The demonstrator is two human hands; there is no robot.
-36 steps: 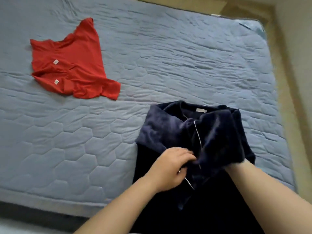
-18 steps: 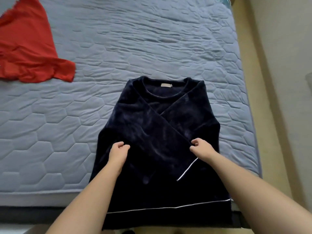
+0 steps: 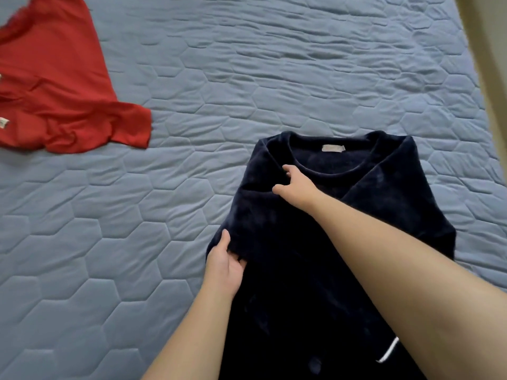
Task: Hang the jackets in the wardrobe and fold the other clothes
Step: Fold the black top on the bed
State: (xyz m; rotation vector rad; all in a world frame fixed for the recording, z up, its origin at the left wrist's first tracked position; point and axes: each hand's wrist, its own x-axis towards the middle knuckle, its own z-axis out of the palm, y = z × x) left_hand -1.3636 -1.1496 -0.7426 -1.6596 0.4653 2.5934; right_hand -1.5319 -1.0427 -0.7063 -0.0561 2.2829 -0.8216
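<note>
A dark navy velvet top (image 3: 365, 215) with white piping lies collar-away on the blue quilted bed (image 3: 247, 78), its sleeves folded across the front. My left hand (image 3: 223, 266) grips the garment's left edge, thumb on top of the fabric. My right hand (image 3: 295, 187) reaches across and holds the folded cloth at the left shoulder, just below the neckline. A red shirt (image 3: 57, 86) lies crumpled at the far left of the bed.
The bed's right edge meets a beige floor strip and wall (image 3: 485, 50) at the top right. The navy top's hem hangs toward the near edge of the bed.
Both hands have left the middle of the top. The left hand slid to its left edge and the right hand crossed over to the left shoulder.
</note>
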